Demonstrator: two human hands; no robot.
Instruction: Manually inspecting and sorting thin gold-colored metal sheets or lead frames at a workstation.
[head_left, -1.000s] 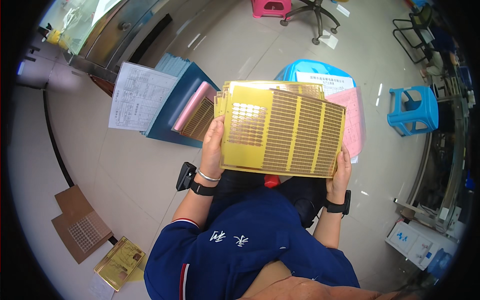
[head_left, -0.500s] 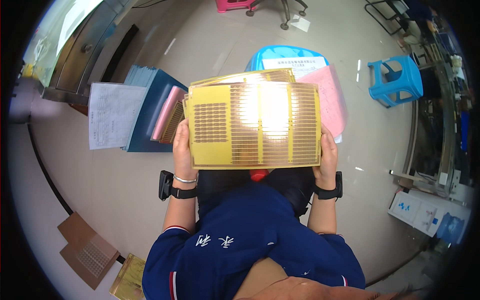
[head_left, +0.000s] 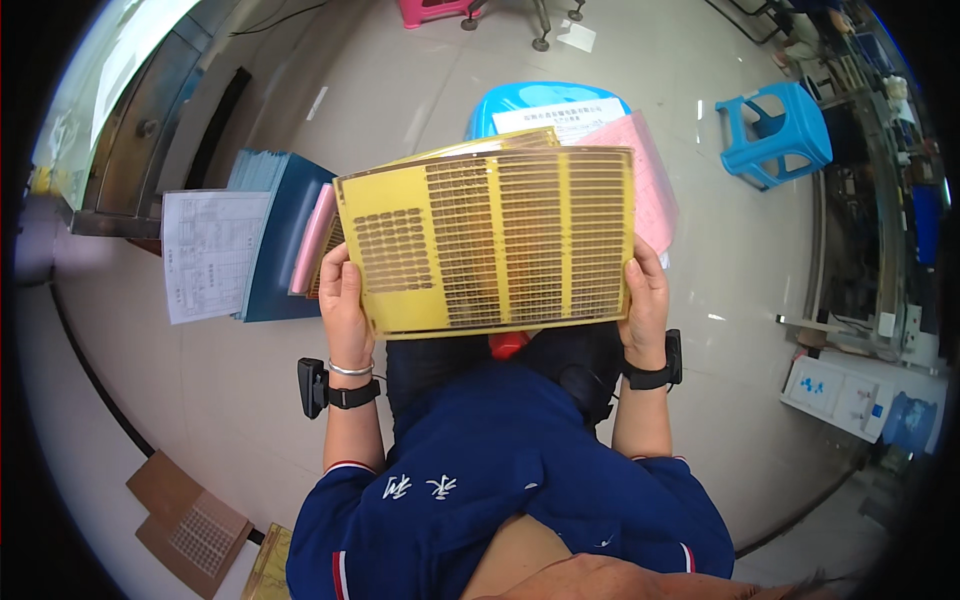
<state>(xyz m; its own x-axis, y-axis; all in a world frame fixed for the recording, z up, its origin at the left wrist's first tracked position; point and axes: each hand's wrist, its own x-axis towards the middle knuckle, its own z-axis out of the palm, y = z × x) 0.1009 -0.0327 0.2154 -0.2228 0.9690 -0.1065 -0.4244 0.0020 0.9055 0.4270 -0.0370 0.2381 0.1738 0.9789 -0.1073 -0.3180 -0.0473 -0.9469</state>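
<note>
A yellow circuit board panel with rows of dark copper pattern is held up in front of my lap. My left hand grips its lower left edge, thumb on the face. On the opposite edge, my right hand holds the panel, also with the thumb in front. The fingers behind the panel are hidden. Just beyond its top edge, more yellow panels show over a blue stool. A white printed sheet and a pink sheet lie there too.
To the left stand dark blue folders, a white form and a pink bundle. A second blue stool stands at the right. Brown boards lean at the lower left; a metal cabinet is at the upper left.
The panel has tilted, its left end lower than its right, and moved a little left with both hands. The bright glare on its face is gone.
</note>
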